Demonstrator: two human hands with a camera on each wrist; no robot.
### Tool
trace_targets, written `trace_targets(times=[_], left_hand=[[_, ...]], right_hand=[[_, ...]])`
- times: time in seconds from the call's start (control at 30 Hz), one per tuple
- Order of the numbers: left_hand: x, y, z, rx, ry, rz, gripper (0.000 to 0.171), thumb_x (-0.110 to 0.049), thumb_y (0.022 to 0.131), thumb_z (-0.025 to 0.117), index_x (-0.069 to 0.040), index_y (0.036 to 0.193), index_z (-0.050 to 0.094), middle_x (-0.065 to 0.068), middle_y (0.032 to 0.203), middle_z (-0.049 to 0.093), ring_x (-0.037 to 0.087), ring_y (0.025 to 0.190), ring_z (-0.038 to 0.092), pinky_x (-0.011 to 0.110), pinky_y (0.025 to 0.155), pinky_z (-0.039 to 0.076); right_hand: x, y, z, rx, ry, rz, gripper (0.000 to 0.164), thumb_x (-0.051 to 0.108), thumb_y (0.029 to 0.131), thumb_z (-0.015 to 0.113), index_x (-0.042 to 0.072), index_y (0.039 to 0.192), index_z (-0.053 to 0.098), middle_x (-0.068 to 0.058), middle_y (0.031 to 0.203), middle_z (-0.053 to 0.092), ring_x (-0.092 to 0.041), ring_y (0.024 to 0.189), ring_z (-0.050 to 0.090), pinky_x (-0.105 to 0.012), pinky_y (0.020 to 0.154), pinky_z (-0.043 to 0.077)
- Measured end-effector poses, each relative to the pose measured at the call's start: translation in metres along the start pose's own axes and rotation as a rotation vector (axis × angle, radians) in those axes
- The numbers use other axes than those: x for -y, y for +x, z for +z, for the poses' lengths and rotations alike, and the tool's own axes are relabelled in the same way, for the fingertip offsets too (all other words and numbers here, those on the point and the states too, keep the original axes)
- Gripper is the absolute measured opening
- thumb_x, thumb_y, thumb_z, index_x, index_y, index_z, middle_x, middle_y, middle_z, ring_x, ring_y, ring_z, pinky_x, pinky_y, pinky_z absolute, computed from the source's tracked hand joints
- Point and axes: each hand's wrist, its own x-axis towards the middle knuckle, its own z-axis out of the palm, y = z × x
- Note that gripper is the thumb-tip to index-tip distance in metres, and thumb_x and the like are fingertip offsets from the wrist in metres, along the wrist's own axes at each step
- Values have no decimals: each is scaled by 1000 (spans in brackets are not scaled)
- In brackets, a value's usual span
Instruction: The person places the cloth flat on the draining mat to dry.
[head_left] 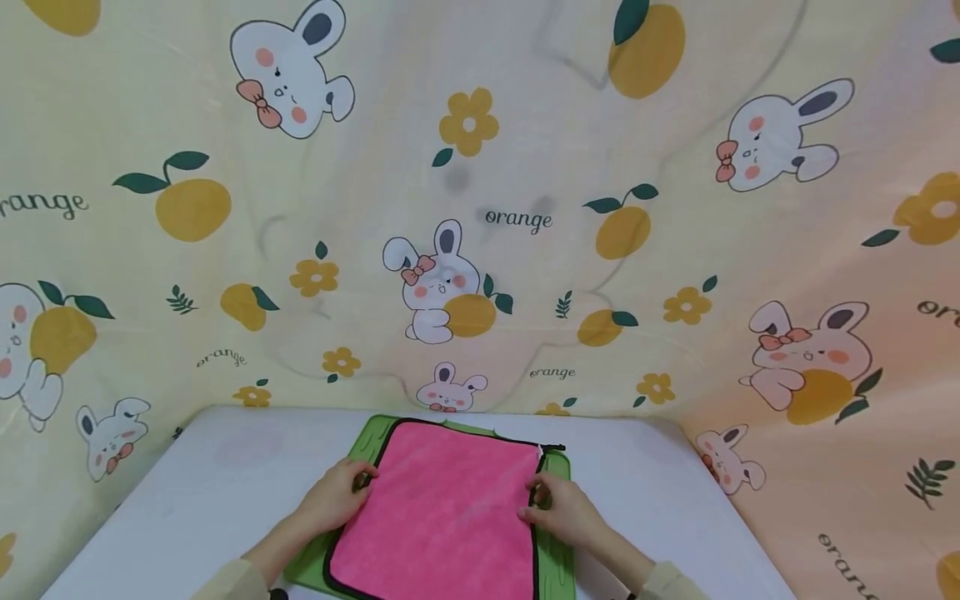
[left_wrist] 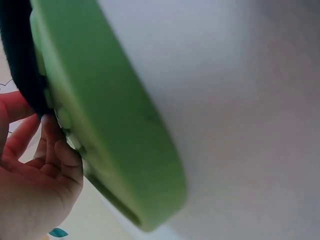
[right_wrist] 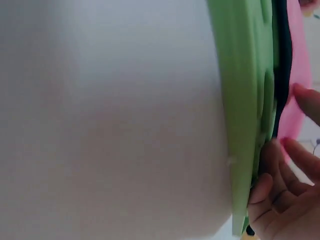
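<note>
A pink cloth [head_left: 450, 508] with black edging and a short black tab [head_left: 553, 447] at its far right corner lies over a green board [head_left: 558, 550]. My left hand [head_left: 337, 496] pinches the cloth's left edge; in the left wrist view its fingers grip the dark edging beside the board's thick green side [left_wrist: 115, 100]. On the opposite side, my right hand [head_left: 566, 508] pinches the right edge, thumb and fingers around the black trim [right_wrist: 283, 60]. Raised bumps show along the board's rim. The cloth hides most of the board's top, and its near edge is cut off by the frame.
Everything lies on a white table [head_left: 195, 500], which shows to the left and right of the board. Behind and at the sides hangs a cream curtain [head_left: 525, 167] printed with rabbits, oranges and flowers.
</note>
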Motion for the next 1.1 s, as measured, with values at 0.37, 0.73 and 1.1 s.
trace_targets(times=[0.37, 0.73, 1.1], left_hand=[[5, -2, 0, -13, -2, 4, 21, -3, 90, 75, -10, 110, 74, 3, 94, 59, 18, 86, 55, 43, 80, 52], [8, 0, -2, -28, -7, 34, 22, 1, 90, 74, -7, 110, 73, 4, 94, 58, 18, 85, 55, 43, 80, 52], [-2, -15, -11, -113, 196, 107, 23, -13, 90, 77, -9, 112, 73, 9, 112, 63, 30, 102, 65, 51, 85, 57]], right_hand=[[1, -5, 10, -70, -50, -87, 32, 19, 85, 86, 7, 111, 74, 2, 95, 66, -17, 87, 64, -34, 76, 54], [7, -4, 16, -78, -26, -103, 26, 2, 85, 76, 11, 109, 77, 4, 97, 64, -9, 84, 58, -29, 72, 50], [9, -7, -7, -51, 40, -71, 28, 20, 101, 69, 7, 125, 73, -4, 117, 72, -17, 98, 67, -33, 81, 56]])
